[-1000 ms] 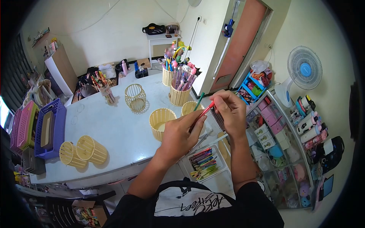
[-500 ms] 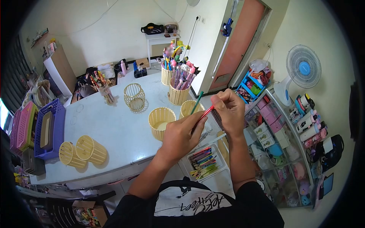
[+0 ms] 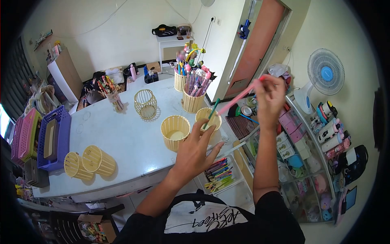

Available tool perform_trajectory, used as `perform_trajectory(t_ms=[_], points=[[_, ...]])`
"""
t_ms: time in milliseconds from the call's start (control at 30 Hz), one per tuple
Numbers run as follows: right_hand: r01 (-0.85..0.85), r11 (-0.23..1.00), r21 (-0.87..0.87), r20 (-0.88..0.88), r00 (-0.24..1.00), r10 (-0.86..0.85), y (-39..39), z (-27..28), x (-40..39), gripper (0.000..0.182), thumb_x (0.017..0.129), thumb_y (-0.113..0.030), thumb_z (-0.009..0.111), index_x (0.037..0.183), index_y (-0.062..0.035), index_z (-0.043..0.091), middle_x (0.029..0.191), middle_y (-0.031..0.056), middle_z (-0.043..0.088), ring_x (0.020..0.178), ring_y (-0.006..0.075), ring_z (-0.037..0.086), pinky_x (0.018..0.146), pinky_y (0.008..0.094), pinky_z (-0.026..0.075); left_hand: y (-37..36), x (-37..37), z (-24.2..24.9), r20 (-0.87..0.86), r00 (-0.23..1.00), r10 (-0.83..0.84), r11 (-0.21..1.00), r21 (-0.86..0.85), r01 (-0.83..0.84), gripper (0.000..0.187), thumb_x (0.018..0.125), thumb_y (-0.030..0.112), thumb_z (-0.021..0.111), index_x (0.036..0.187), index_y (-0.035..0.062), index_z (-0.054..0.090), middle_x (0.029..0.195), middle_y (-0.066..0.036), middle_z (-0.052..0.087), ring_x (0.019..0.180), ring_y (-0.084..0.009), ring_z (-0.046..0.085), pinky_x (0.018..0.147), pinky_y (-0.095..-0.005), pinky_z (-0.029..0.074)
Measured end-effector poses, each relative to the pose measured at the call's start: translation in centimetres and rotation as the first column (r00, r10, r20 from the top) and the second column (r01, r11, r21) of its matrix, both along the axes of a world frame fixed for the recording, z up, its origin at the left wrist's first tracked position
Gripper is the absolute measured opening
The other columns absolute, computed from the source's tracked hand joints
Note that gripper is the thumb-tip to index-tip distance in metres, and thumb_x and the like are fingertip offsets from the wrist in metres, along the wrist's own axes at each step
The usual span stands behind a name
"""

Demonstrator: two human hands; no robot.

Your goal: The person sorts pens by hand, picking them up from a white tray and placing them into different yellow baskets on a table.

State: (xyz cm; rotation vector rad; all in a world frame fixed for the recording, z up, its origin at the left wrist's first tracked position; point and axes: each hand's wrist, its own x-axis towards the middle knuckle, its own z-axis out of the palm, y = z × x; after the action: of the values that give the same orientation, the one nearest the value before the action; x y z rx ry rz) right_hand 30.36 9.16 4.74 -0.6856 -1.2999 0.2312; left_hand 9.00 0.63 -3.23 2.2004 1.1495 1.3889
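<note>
My right hand (image 3: 270, 101) is raised at the right and pinches a long red pencil (image 3: 239, 96) by its upper end. The pencil is smeared by motion and slants down to the left. My left hand (image 3: 194, 151) holds nothing; its thumb and fingers are apart, close to a small cream woven basket (image 3: 217, 127). A dark green pencil (image 3: 212, 113) leans upright in that basket, just behind my left fingertips. Left of it stands a second cream basket (image 3: 170, 140). Below my left hand, a white tray (image 3: 240, 164) holds many coloured pencils (image 3: 220, 173).
Two cream baskets (image 3: 97, 159) stand front left, beside a purple crate (image 3: 61, 140). A wire-like round basket (image 3: 145, 103) and filled pen holders (image 3: 193, 101) stand farther back. A glass cabinet (image 3: 304, 179) and a fan (image 3: 326, 73) are at right.
My right hand has moved up and to the right, drawing the red pencil out of my left hand. My left hand has let go and spread its fingers.
</note>
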Motion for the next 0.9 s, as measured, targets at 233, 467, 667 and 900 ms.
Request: perform_trajectory(t_ms=[233,467,667,900], points=[[0.080,0.990,0.118,0.705,0.695,-0.141,3.3,-4.8,-3.9,0.023,0.076,-0.010,0.078,0.090,-0.0025,0.062,0.086,0.0092,0.065,0.086,0.0262,0.062,0.078,0.0351,0.049,-0.2,0.4,-1.1,-0.101,0.994,-0.031,0.999,0.032,0.035,0.044,0.084,0.019,0.071,0.119,-0.0023,0.057,0.117,-0.017,0.056,0.095,-0.0349,0.064,0.078,-0.0401,0.053],[0.051,0.999,0.005,0.634,0.772,-0.043,3.3,-6.6,-3.0,0.019,0.080,-0.009,0.074,0.095,-0.0027,0.065,0.099,0.0111,0.065,0.094,0.0251,0.060,0.082,0.0355,0.046,-0.1,0.3,-1.1,-0.082,0.996,-0.047,0.998,0.033,0.050,0.044,0.084,0.020,0.071,0.120,-0.0022,0.057,0.117,-0.018,0.055,0.094,-0.0359,0.063,0.076,-0.0405,0.053],[0.115,0.989,-0.097,0.345,0.936,-0.075,1.4,-7.5,-1.4,0.022,0.086,-0.012,0.069,0.106,-0.0029,0.062,0.097,0.0077,0.065,0.090,0.0188,0.060,0.076,0.0318,0.045,-1.0,0.3,-0.5,-0.025,0.999,-0.035,0.991,0.128,0.038,0.045,0.083,0.018,0.072,0.121,-0.0021,0.057,0.122,-0.018,0.053,0.087,-0.0283,0.064,0.073,-0.0373,0.054],[0.282,0.746,-0.603,0.131,0.958,-0.256,-5.7,-29.3,8.5,0.016,0.096,-0.017,0.057,0.103,-0.0029,0.060,0.088,0.0098,0.066,0.082,0.0176,0.061,0.078,0.0313,0.049,-5.2,-2.9,-9.5,0.414,0.647,-0.640,0.219,-0.709,0.670,0.036,0.092,0.021,0.064,0.124,0.0033,0.060,0.115,-0.013,0.063,0.095,-0.0184,0.063,0.081,-0.0329,0.051]])
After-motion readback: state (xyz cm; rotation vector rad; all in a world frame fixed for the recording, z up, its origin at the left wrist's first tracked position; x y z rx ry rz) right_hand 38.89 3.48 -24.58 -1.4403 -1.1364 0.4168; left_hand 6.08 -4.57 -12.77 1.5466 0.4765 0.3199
